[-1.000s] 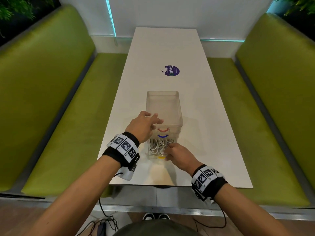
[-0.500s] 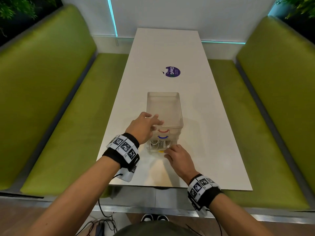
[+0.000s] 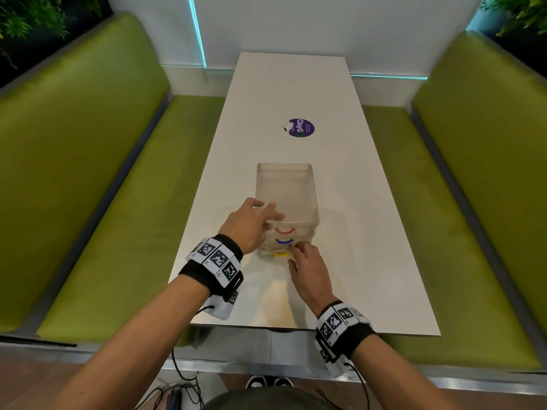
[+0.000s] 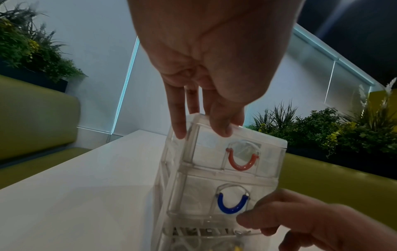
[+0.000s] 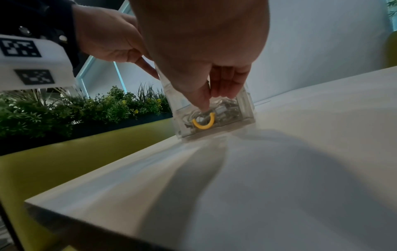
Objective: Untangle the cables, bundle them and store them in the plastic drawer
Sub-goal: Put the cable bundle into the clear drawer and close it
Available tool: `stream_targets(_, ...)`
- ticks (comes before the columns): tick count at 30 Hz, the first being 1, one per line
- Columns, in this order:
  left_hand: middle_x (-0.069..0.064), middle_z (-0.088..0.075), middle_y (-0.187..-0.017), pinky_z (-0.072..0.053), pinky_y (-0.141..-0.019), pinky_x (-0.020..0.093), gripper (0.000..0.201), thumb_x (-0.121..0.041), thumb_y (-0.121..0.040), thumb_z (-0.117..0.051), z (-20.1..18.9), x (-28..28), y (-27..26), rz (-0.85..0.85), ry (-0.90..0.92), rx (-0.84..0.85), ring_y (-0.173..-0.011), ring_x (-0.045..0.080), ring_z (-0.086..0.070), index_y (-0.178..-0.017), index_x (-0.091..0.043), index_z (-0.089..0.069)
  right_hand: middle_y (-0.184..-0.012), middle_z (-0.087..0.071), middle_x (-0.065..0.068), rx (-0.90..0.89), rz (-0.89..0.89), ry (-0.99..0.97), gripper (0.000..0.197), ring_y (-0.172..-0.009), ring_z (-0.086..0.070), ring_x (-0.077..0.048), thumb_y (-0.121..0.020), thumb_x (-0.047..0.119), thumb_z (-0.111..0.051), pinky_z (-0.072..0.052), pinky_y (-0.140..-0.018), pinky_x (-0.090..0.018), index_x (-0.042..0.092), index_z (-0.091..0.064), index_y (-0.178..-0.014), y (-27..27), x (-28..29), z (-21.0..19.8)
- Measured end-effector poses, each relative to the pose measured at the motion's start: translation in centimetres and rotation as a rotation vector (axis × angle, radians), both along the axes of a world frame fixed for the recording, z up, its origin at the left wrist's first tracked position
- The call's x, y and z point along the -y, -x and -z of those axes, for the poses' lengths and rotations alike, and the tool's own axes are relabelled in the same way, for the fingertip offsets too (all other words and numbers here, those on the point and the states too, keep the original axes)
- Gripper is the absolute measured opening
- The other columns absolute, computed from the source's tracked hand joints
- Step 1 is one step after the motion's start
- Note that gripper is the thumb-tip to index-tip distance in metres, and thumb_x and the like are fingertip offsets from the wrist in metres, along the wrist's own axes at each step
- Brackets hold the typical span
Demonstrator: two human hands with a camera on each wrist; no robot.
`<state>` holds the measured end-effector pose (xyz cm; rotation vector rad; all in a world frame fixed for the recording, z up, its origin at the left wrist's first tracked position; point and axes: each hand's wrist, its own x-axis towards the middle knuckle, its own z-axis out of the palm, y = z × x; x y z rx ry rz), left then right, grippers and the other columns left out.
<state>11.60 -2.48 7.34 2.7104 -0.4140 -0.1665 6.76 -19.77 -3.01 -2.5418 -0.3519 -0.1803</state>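
Bottom drawer [image 5: 211, 117] of the clear plastic drawer unit [image 3: 286, 199] had gone in since a second earlier: then it stood pulled out toward the person with white cables showing from above; at this moment its yellow handle [image 3: 281, 254] sat nearly flush under the blue handle [image 3: 283, 241] and red handle [image 3: 285, 231]. Judged: storing step all but done, only a last seating push left, if any.

Right hand [image 3: 309, 270] at the drawer front, fingers [image 5: 223, 81] straight and close together, tips against the clear face just above the yellow handle; pressing, not gripping. Left hand [image 3: 251, 224] braced the unit's top near corner, fingers [image 4: 178, 115] spread and fairly straight on the top edge, thumb on the front face.

Contents: coiled pale cables [image 5: 225, 108] visible through the bottom drawer's clear front. Middle and top drawers shut; contents could not be made out. Unit stood on the white bench [image 3: 370, 232], beyond it a purple sticker [image 3: 300, 127].
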Motion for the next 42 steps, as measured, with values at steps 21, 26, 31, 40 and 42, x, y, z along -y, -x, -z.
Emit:
stream_targets(21, -0.009, -0.053, -0.135, -0.040, -0.076, 0.020, 0.053, -0.006, -0.090, -0.043, 0.9, -0.3, -0.5, -0.009, -0.002, 0.007, -0.115, -0.004, -0.050, -0.135, -0.034, -0.041, -0.113, -0.059, -0.013, -0.135, -0.191, 0.181, 0.039, -0.090, -0.059, -0.036, -0.081, 0.003, -0.050, -0.051, -0.066, -0.038, 0.008, -0.059, -0.118, 0.6, 0.4, -1.3)
stream_targets(26, -0.007, -0.049, -0.139, -0.049, -0.091, 0.033, 0.052, -0.005, -0.090, -0.044, 0.5, -0.1, -0.3, 0.005, 0.010, 0.015, -0.123, 0.006, -0.048, -0.136, -0.029, -0.044, -0.129, -0.054, -0.008, -0.236, -0.183, 0.155, 0.045, -0.111, -0.053, -0.029, -0.087, 0.007, -0.044, -0.051, -0.079, -0.040, 0.012, -0.051, -0.131, 0.5, 0.0, -0.6)
stream_targets(31, -0.006, -0.052, -0.137, -0.047, -0.086, 0.026, 0.054, -0.003, -0.089, -0.044, 0.5, -0.1, -0.2, -0.007, 0.024, 0.007, -0.113, -0.001, -0.053, -0.135, -0.031, -0.044, -0.122, -0.057, -0.008, -0.162, -0.069, 0.064, 0.041, -0.106, -0.054, -0.029, -0.087, 0.002, -0.045, -0.050, -0.078, -0.039, 0.011, -0.055, -0.126, 0.3, -0.2, -1.2)
stream_targets(40, -0.005, -0.052, -0.136, -0.048, -0.086, 0.025, 0.054, -0.005, -0.089, -0.045, 1.0, -0.2, -0.4, -0.025, 0.036, 0.005, -0.106, -0.003, -0.058, -0.135, -0.033, -0.043, -0.099, -0.061, -0.006, -0.014, -0.075, 0.290, 0.052, -0.085, -0.059, -0.029, -0.057, 0.009, -0.072, -0.047, -0.059, -0.034, 0.016, -0.063, -0.108, 0.4, 0.9, -0.5)
stream_targets(42, -0.005, -0.049, -0.138, -0.047, -0.084, 0.024, 0.053, -0.006, -0.090, -0.045, 0.8, -0.1, -0.3, -0.019, 0.021, 0.009, -0.107, -0.002, -0.057, -0.136, -0.032, -0.042, -0.094, -0.061, -0.005, -0.018, -0.073, 0.348, 0.052, -0.080, -0.058, -0.027, -0.052, 0.010, -0.073, -0.046, -0.059, -0.032, 0.018, -0.064, -0.103, 0.3, 0.6, -0.9)
